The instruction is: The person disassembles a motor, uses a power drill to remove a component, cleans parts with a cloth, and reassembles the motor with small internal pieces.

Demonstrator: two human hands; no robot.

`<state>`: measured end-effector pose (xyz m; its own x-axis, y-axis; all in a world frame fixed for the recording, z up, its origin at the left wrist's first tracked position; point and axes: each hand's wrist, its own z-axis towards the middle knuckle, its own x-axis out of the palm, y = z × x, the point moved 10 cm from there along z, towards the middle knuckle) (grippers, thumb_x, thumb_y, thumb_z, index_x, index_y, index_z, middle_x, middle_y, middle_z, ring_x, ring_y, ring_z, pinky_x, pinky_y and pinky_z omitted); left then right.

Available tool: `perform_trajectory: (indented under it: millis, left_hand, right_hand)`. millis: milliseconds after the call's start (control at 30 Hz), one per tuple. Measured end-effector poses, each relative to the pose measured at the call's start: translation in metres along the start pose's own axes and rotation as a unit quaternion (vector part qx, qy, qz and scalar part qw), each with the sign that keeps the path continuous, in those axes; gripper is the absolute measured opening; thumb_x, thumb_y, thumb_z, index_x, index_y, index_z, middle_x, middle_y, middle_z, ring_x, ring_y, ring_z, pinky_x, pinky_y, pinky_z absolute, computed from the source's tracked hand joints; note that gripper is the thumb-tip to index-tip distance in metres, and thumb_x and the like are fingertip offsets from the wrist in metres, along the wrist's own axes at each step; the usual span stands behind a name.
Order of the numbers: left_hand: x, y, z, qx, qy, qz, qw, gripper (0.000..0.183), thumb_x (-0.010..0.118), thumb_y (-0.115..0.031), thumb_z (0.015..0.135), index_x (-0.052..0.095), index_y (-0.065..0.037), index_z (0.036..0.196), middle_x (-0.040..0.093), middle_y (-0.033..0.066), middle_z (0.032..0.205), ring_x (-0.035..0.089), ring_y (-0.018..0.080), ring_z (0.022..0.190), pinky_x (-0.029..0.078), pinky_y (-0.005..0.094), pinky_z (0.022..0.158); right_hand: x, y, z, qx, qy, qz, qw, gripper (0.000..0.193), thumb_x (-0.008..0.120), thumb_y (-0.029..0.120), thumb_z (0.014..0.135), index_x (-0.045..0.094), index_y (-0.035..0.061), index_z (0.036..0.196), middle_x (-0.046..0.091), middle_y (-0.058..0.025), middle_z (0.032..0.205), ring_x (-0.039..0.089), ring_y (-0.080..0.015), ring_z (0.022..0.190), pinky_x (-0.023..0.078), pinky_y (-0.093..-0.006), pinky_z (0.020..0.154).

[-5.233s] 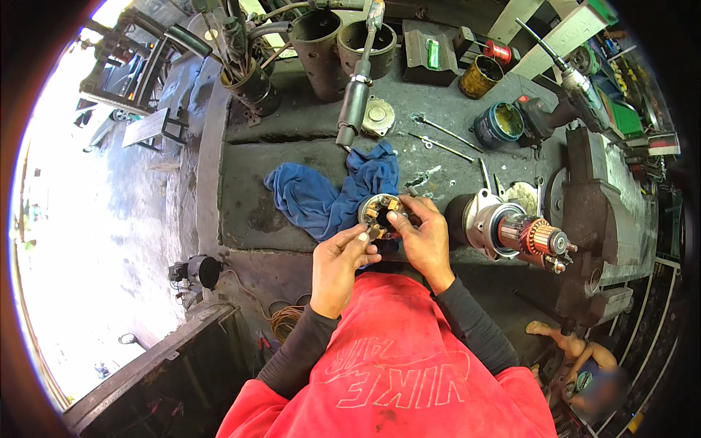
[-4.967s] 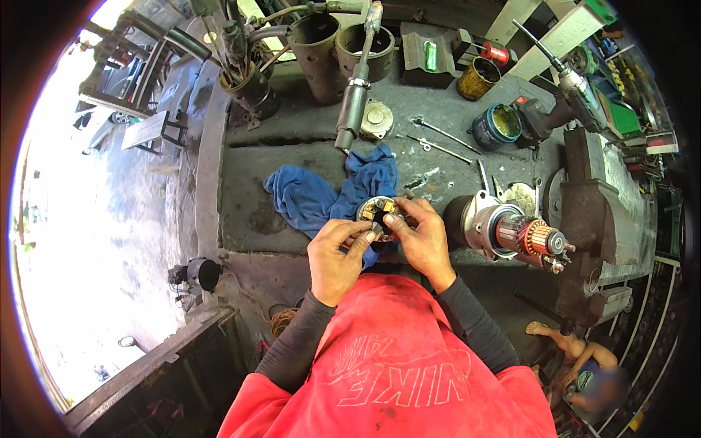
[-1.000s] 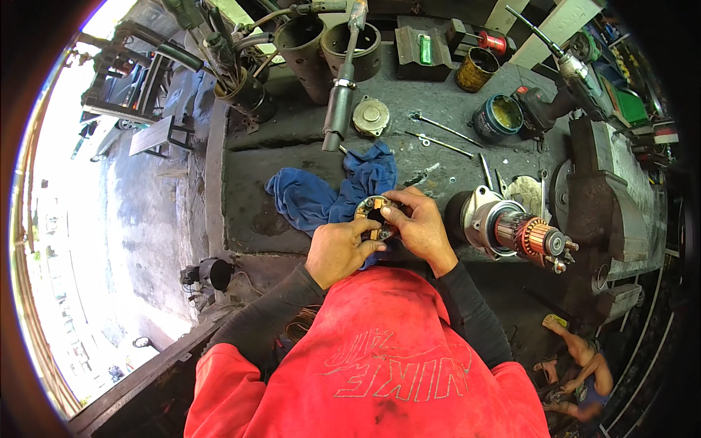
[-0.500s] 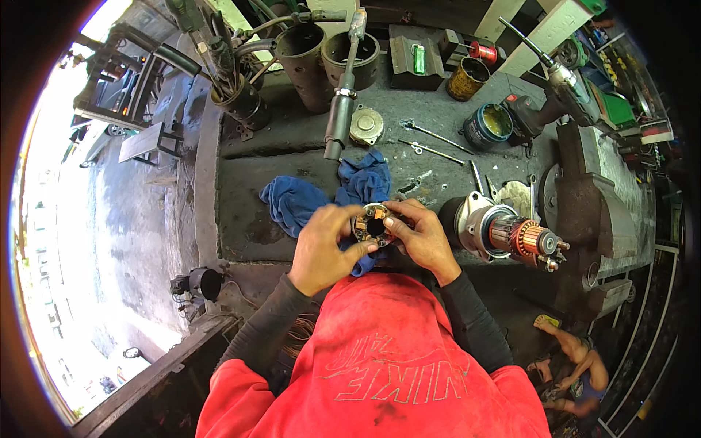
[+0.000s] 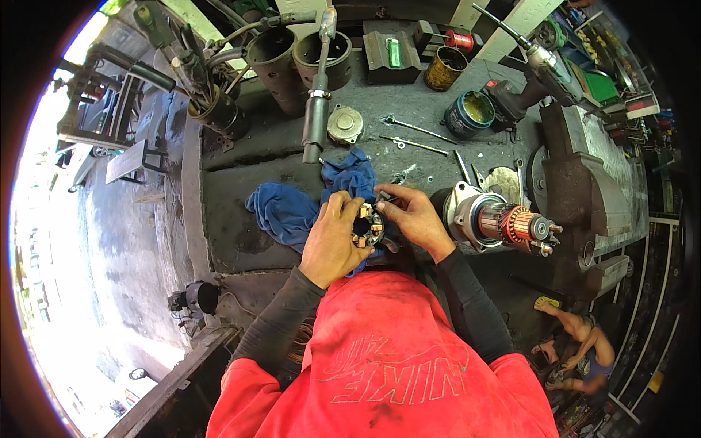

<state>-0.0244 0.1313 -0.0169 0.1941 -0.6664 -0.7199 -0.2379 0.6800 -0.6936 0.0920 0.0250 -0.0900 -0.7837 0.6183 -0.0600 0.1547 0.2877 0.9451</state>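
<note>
A round brush holder with copper-coloured pieces around its central hole is gripped by my left hand, thumb at its near edge and fingers along its far left side. My right hand is at its upper right, thumb and forefinger pinched together. A small dark bit shows at those fingertips, too small to name. Under and beyond the hands lie crumpled blue cloths. To the right, a motor armature with copper windings stands out of its metal housing.
Beyond the cloths are a round metal cover and thin rods. A tub of grease, a cordless tool and metal cylinders stand farther back. A vise borders the right side. Another person sits low at the lower right.
The brush holder has turned and tilted in my left hand. My right thumb has come off its face, and the right fingers now pinch at its upper right edge. The whole view has shifted slightly.
</note>
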Motion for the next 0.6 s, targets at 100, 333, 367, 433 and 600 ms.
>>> perform_trajectory:
  millis: [100, 333, 367, 433, 600]
  left_hand:
    - [-0.001, -0.003, 0.001, 0.005, 0.002, 0.015, 1.0, 0.089, 0.099, -0.015, 0.06, 0.062, -0.003, 0.14, 0.053, 0.0158, 0.129, 0.057, 0.0384, 0.121, 0.051, 0.0459, 0.104]
    - [-0.004, 0.0, -0.001, 0.014, -0.009, -0.006, 1.0, 0.091, 0.101, -0.018, 0.058, 0.063, -0.007, 0.14, 0.055, 0.0154, 0.131, 0.056, 0.0381, 0.122, 0.05, 0.046, 0.106]
    - [-0.003, 0.0, -0.001, 0.014, -0.004, -0.004, 1.0, 0.09, 0.1, -0.018, 0.059, 0.063, -0.007, 0.14, 0.055, 0.015, 0.131, 0.056, 0.0382, 0.122, 0.05, 0.0461, 0.106]
    - [-0.001, 0.0, 0.002, 0.018, 0.007, 0.0, 1.0, 0.09, 0.1, -0.019, 0.059, 0.062, -0.008, 0.14, 0.055, 0.0143, 0.131, 0.056, 0.0382, 0.121, 0.05, 0.0462, 0.105]
    - [-0.001, -0.003, 0.004, 0.033, 0.019, 0.007, 0.999, 0.088, 0.099, -0.02, 0.061, 0.062, -0.01, 0.14, 0.055, 0.0139, 0.131, 0.056, 0.0378, 0.12, 0.05, 0.0463, 0.104]
  right_hand:
    - [-0.005, -0.003, 0.001, -0.013, -0.005, 0.006, 1.0, 0.029, 0.079, 0.006, 0.093, 0.076, 0.001, 0.121, 0.07, -0.002, 0.088, 0.062, -0.0103, 0.08, 0.053, -0.029, 0.075]
    - [-0.004, -0.011, -0.013, 0.0, 0.031, -0.01, 0.999, 0.019, 0.081, 0.004, 0.089, 0.075, 0.0005, 0.107, 0.066, 0.0021, 0.084, 0.058, -0.0065, 0.076, 0.051, -0.0272, 0.07]
    - [-0.004, -0.011, -0.012, -0.001, 0.031, -0.008, 0.999, 0.018, 0.081, 0.005, 0.09, 0.075, 0.0002, 0.106, 0.065, 0.0023, 0.084, 0.058, -0.0061, 0.076, 0.05, -0.0268, 0.07]
    - [-0.004, -0.01, -0.008, 0.003, 0.042, -0.003, 0.999, 0.017, 0.081, 0.005, 0.091, 0.074, -0.0004, 0.104, 0.064, 0.0026, 0.083, 0.057, -0.0054, 0.076, 0.05, -0.0261, 0.069]
    - [-0.005, -0.006, -0.002, 0.013, 0.086, 0.007, 0.996, 0.016, 0.081, 0.008, 0.094, 0.074, -0.0011, 0.105, 0.065, 0.0027, 0.086, 0.058, -0.0048, 0.078, 0.05, -0.0255, 0.071]
